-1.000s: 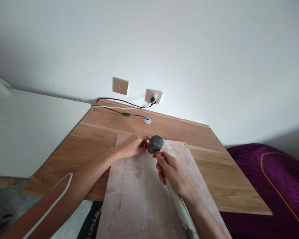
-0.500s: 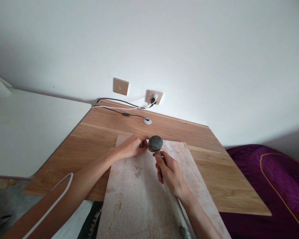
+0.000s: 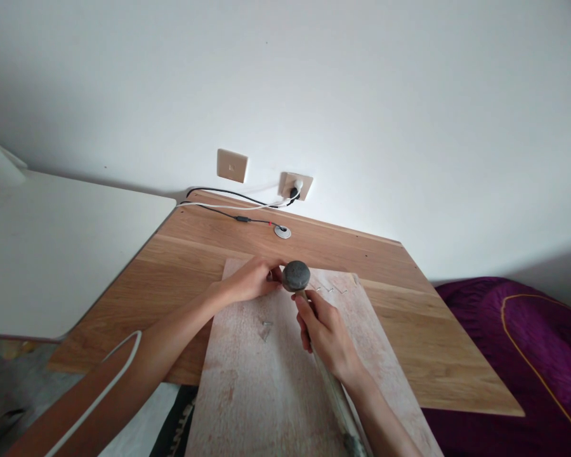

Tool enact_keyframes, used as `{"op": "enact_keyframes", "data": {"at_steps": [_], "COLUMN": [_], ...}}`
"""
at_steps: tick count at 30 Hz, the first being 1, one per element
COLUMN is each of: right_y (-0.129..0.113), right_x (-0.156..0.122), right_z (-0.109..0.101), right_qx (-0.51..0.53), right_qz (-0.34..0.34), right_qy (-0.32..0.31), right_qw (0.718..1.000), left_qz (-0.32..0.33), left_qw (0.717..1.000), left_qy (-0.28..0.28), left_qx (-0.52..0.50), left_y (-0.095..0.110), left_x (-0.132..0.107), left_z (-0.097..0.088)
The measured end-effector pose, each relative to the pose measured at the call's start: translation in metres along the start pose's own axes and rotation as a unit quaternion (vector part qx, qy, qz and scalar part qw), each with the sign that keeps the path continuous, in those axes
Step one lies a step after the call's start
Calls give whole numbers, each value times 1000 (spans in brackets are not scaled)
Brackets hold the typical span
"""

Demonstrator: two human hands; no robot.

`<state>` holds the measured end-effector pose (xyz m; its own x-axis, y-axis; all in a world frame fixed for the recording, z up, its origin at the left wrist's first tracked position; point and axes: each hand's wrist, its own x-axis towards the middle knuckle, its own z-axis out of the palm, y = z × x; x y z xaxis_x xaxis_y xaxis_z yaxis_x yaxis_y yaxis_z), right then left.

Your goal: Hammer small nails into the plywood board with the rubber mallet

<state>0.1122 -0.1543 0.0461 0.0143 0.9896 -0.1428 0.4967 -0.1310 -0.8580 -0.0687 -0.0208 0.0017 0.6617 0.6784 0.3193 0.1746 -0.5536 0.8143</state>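
A pale whitewashed board (image 3: 247, 387) lies on a wooden desk (image 3: 400, 336). My right hand (image 3: 326, 333) is closed round the handle of a hammer, whose dark round head (image 3: 295, 276) sits over the board's far edge. My left hand (image 3: 251, 280) rests on the board just left of the hammer head, fingers pinched together on something too small to make out. A few loose nails (image 3: 265, 327) lie on the board between my hands. More nails (image 3: 330, 289) stand in a row to the right of the hammer head.
Black and white cables (image 3: 228, 206) run across the desk's far edge to a wall socket (image 3: 295, 185). A metal grommet (image 3: 281, 231) sits near them. A white surface (image 3: 52, 254) adjoins on the left, a purple cushion (image 3: 514, 355) on the right.
The hammer head has dropped slightly toward the board's far edge, and my right hand has slid a little along the handle. My left hand has stayed in place.
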Motion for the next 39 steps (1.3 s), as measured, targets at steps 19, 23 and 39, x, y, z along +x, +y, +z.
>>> {"op": "enact_keyframes", "data": {"at_steps": [19, 23, 39], "right_y": [1, 9, 49], "right_x": [1, -8, -47], "right_z": [1, -3, -6], "right_qx": [-2, 38, 120], "right_qz": [0, 17, 86], "right_qy": [5, -1, 24], "right_qw": [1000, 999, 989], "left_qz": [5, -24, 70], "left_qw": [1000, 1000, 977], "left_qy": [5, 4, -21], "left_qx": [-2, -9, 203], "left_y": [-3, -2, 47], "left_x": [-1, -2, -44], "left_z": [1, 2, -12]}}
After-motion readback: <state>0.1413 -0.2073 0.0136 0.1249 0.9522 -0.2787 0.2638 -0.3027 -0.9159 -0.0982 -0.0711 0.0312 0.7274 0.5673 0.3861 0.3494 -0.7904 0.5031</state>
